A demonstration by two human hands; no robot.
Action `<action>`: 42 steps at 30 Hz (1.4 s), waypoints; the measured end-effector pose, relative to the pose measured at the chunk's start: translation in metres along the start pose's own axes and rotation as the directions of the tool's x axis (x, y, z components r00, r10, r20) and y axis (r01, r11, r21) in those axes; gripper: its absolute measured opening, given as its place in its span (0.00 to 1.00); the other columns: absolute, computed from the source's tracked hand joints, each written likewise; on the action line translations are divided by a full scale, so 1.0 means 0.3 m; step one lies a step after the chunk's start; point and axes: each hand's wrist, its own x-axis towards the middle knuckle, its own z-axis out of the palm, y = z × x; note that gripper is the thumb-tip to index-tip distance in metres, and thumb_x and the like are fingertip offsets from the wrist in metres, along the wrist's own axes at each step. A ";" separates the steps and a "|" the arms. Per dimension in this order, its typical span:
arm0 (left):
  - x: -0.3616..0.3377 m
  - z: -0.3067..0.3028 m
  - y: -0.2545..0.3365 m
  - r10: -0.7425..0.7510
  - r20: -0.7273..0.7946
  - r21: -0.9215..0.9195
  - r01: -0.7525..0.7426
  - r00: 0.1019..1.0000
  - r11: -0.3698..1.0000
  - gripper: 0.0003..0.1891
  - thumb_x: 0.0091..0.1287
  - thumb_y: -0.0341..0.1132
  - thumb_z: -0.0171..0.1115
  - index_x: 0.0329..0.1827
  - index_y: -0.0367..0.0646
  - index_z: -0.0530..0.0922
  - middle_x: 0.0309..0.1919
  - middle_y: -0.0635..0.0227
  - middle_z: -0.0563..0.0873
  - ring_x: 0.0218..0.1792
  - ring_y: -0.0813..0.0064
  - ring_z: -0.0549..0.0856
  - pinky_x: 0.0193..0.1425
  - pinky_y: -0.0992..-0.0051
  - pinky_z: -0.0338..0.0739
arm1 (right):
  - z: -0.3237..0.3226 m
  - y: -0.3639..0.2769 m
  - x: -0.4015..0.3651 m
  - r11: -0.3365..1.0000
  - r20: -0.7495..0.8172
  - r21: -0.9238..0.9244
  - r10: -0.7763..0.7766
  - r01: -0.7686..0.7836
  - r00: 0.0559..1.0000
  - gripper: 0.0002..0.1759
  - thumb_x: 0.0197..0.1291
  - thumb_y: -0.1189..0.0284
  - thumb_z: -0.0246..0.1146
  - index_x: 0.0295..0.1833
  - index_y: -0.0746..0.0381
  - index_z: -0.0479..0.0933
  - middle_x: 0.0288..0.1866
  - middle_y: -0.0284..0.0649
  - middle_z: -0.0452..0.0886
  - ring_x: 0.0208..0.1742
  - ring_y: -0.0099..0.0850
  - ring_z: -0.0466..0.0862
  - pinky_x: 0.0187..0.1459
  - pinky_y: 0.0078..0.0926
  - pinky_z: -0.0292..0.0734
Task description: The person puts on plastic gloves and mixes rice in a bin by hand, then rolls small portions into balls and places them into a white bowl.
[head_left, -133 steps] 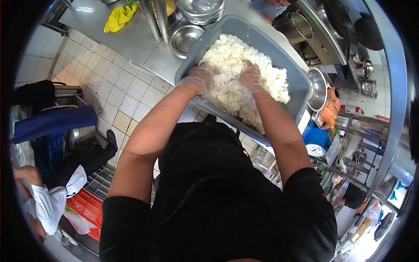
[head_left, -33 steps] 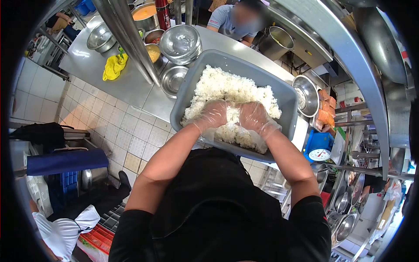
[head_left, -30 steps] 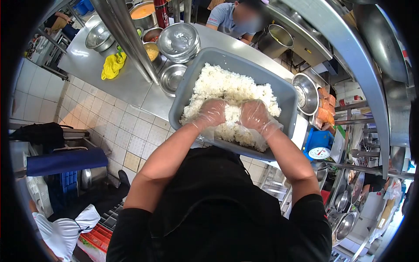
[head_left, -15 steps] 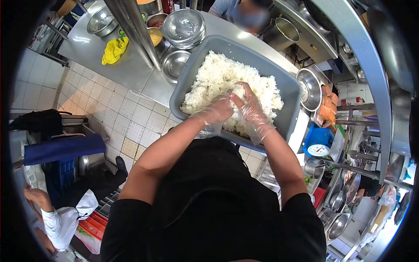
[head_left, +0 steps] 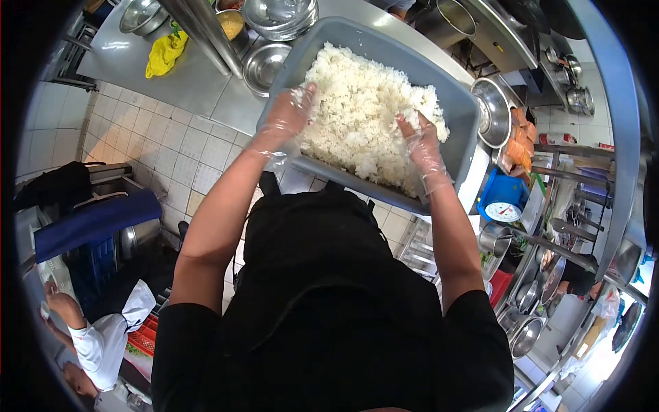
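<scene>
- Head view: cooked rice lies in a broad, uneven bed inside a grey plastic tub, directly in front of the person.
- Left hand: at the tub's left side, thumb raised apart from partly bent fingers, grains on the glove; whether it grips any rice cannot be determined.
- Right hand: over the right part of the bed, fingers loosely curled, a small clump at the fingertips; held or merely stuck cannot be determined.
- Both hands wear thin clear gloves, loose at the wrists.
- Rice, assessed handling: soft, moist and clinging; a handful should be light, the full mass heavy. Clumps should part under light finger pressure, and squeezing would likely crush grains.
- Recommended hold on rice: cupped fingers from beneath, palm kept relaxed.
- Tub, assessed handling: fairly stiff, though its long walls may flex under load. Opposite rims offer the soundest hold; gloved fingers may slip there.
- Support: the tub sits on the steel desk; its near side appears to overhang, so downward pressure there warrants care.
- Adjacent: a small steel bowl beside the tub's left end, a wider steel bowl beside its right.
</scene>
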 end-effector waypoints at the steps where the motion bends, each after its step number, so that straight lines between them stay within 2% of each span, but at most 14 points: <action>1: -0.005 0.000 0.002 -0.003 0.006 0.003 0.003 1.000 1.000 0.25 0.74 0.53 0.60 0.48 0.32 0.81 0.33 0.60 0.87 0.29 0.69 0.85 0.35 0.69 0.79 | -0.004 -0.008 0.004 0.997 0.004 0.045 0.067 -0.067 0.998 0.21 0.69 0.62 0.68 0.55 0.69 0.81 0.40 0.37 0.87 0.42 0.23 0.78 0.48 0.27 0.77; 3: -0.006 -0.002 0.005 0.053 -0.146 0.238 -0.017 0.988 0.971 0.38 0.72 0.63 0.55 0.44 0.24 0.81 0.39 0.30 0.84 0.47 0.41 0.86 0.52 0.52 0.77 | 0.004 -0.034 0.018 0.985 -0.063 0.081 0.156 -0.151 0.986 0.22 0.67 0.58 0.70 0.42 0.70 0.84 0.31 0.38 0.86 0.34 0.27 0.79 0.42 0.31 0.76; 6: 0.016 0.015 -0.013 0.129 -0.194 0.286 -0.070 0.972 0.956 0.32 0.70 0.57 0.64 0.49 0.26 0.81 0.37 0.52 0.87 0.35 0.60 0.82 0.47 0.61 0.77 | -0.023 -0.052 0.065 0.897 -0.057 -0.274 0.345 -0.347 0.937 0.27 0.66 0.51 0.68 0.39 0.69 0.83 0.28 0.42 0.83 0.31 0.30 0.79 0.40 0.31 0.76; 12: -0.034 -0.019 0.066 0.166 0.055 0.122 -0.172 0.985 0.977 0.31 0.66 0.57 0.68 0.52 0.30 0.81 0.51 0.40 0.85 0.52 0.43 0.84 0.61 0.57 0.75 | -0.013 -0.108 0.128 0.961 -0.078 -0.236 0.128 -0.143 0.989 0.31 0.60 0.48 0.69 0.41 0.70 0.79 0.26 0.50 0.82 0.28 0.40 0.81 0.37 0.34 0.78; 14: 0.008 -0.039 -0.024 0.208 0.144 0.189 -0.233 0.967 0.954 0.28 0.66 0.52 0.69 0.56 0.35 0.80 0.52 0.44 0.85 0.54 0.50 0.83 0.62 0.61 0.75 | 0.006 -0.116 0.165 0.827 0.202 -0.549 -0.009 0.121 0.979 0.31 0.61 0.47 0.67 0.50 0.67 0.79 0.40 0.52 0.86 0.41 0.40 0.86 0.47 0.35 0.81; 16: 0.007 -0.056 -0.032 0.241 0.235 0.252 -0.299 0.942 0.921 0.26 0.66 0.47 0.71 0.61 0.39 0.79 0.52 0.48 0.84 0.55 0.58 0.83 0.63 0.65 0.74 | 0.012 -0.223 0.126 0.733 0.559 -0.629 0.196 0.258 0.805 0.51 0.55 0.39 0.67 0.76 0.59 0.64 0.81 0.60 0.55 0.78 0.54 0.64 0.72 0.41 0.68; 18: -0.042 -0.050 0.009 0.200 0.339 0.473 -0.351 0.919 0.808 0.29 0.65 0.44 0.70 0.67 0.46 0.74 0.59 0.49 0.78 0.61 0.55 0.78 0.67 0.64 0.73 | 0.076 -0.246 0.056 0.510 0.671 -0.697 0.216 0.504 0.709 0.63 0.51 0.40 0.72 0.84 0.53 0.47 0.85 0.58 0.43 0.77 0.59 0.65 0.75 0.52 0.62; 24: 0.002 0.103 -0.070 0.021 0.452 0.745 -0.390 0.892 0.541 0.54 0.50 0.50 0.77 0.79 0.43 0.58 0.71 0.44 0.71 0.71 0.42 0.70 0.78 0.57 0.62 | 0.253 -0.258 0.151 0.429 0.510 -0.847 0.494 0.313 0.704 0.73 0.42 0.43 0.78 0.85 0.49 0.38 0.84 0.64 0.36 0.78 0.58 0.63 0.69 0.59 0.69; 25: 0.003 0.122 -0.057 0.004 0.504 0.783 -0.459 0.864 0.420 0.56 0.50 0.51 0.76 0.80 0.40 0.56 0.68 0.44 0.74 0.69 0.42 0.72 0.78 0.57 0.61 | 0.277 -0.185 0.137 0.457 0.506 -0.816 0.267 0.354 0.820 0.60 0.50 0.52 0.76 0.83 0.56 0.51 0.76 0.68 0.61 0.67 0.58 0.77 0.59 0.58 0.79; 29: 0.072 0.160 -0.157 0.016 0.525 0.810 -0.505 0.851 0.300 0.51 0.55 0.44 0.69 0.81 0.35 0.53 0.59 0.43 0.82 0.65 0.42 0.76 0.76 0.57 0.63 | 0.413 0.112 0.183 0.476 0.358 -0.824 0.014 0.309 0.933 0.33 0.58 0.65 0.70 0.67 0.69 0.75 0.54 0.62 0.83 0.52 0.51 0.86 0.51 0.57 0.82; 31: 0.076 0.152 -0.144 0.018 0.400 0.845 -0.377 0.916 0.379 0.44 0.58 0.36 0.63 0.80 0.39 0.57 0.57 0.42 0.83 0.62 0.45 0.80 0.71 0.59 0.70 | 0.429 0.141 0.201 0.061 0.380 -0.911 -0.264 0.409 0.887 0.16 0.62 0.71 0.61 0.45 0.75 0.84 0.32 0.56 0.86 0.37 0.46 0.87 0.39 0.51 0.85; 32: 0.069 0.138 -0.122 0.012 0.393 0.853 -0.370 0.919 0.368 0.44 0.58 0.36 0.63 0.80 0.39 0.57 0.57 0.42 0.83 0.62 0.45 0.80 0.71 0.59 0.70 | 0.418 0.150 0.213 0.073 0.376 -0.910 -0.273 0.409 0.885 0.16 0.62 0.71 0.61 0.45 0.75 0.84 0.32 0.56 0.86 0.37 0.46 0.87 0.39 0.51 0.85; 34: 0.082 0.097 -0.081 -0.012 0.371 0.740 -0.288 0.929 0.608 0.41 0.58 0.37 0.64 0.78 0.42 0.62 0.57 0.44 0.84 0.59 0.49 0.82 0.68 0.61 0.74 | 0.363 0.097 0.290 0.682 0.494 -0.604 -0.084 0.411 0.866 0.20 0.65 0.67 0.56 0.36 0.76 0.83 0.35 0.60 0.85 0.36 0.46 0.87 0.37 0.46 0.85; 42: 0.118 0.103 -0.069 0.227 0.175 0.680 -0.285 0.958 0.676 0.36 0.60 0.62 0.68 0.61 0.40 0.81 0.56 0.49 0.85 0.60 0.55 0.83 0.69 0.64 0.74 | 0.184 -0.096 0.246 0.825 0.306 -0.561 0.135 0.064 0.942 0.34 0.66 0.46 0.60 0.40 0.74 0.80 0.40 0.61 0.85 0.44 0.50 0.88 0.45 0.42 0.84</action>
